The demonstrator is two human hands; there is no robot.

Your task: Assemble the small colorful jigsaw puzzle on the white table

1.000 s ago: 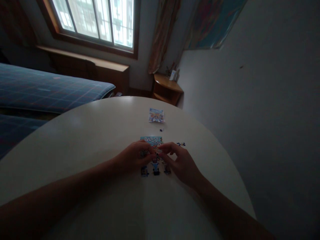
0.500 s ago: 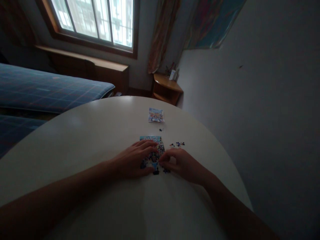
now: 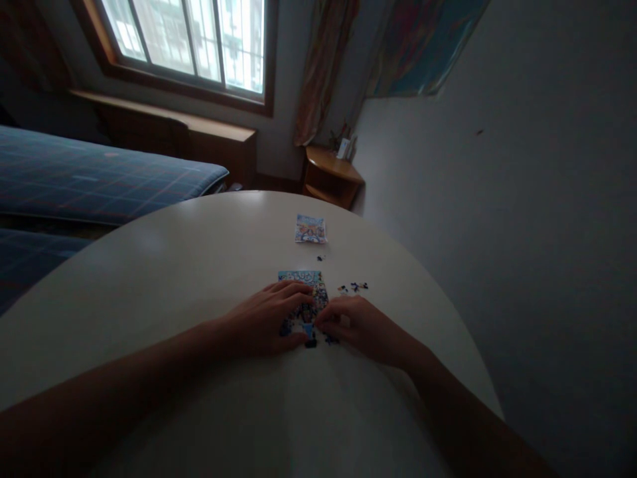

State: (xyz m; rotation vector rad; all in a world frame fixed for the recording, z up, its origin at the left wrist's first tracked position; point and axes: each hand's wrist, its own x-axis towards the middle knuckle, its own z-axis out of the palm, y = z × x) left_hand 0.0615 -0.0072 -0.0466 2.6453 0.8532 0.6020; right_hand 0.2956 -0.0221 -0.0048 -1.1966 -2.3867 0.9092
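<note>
A jigsaw puzzle (image 3: 318, 287), colourful and partly put together, lies on the white table, and my hands hide much of it. My left hand (image 3: 271, 317) rests flat across its left side with fingers spread, the thumb near the lower edge. At the right side of the puzzle, my right hand (image 3: 355, 325) has thumb and forefinger pinched together; anything between the fingertips is too small to make out. Dark loose puzzle pieces (image 3: 330, 339) lie just under that hand. More loose pieces (image 3: 358, 287) are beyond it to the right.
Farther back on the round white table (image 3: 209, 232) lie a small printed packet (image 3: 310, 229) and a little loose piece (image 3: 320, 258). A plaid mattress (image 3: 99, 166) is beyond the table to the left. A wooden corner shelf (image 3: 333, 166) stands behind, beside the white wall.
My right fingertips have shifted very slightly left at the puzzle's edge. My left hand stays in place.
</note>
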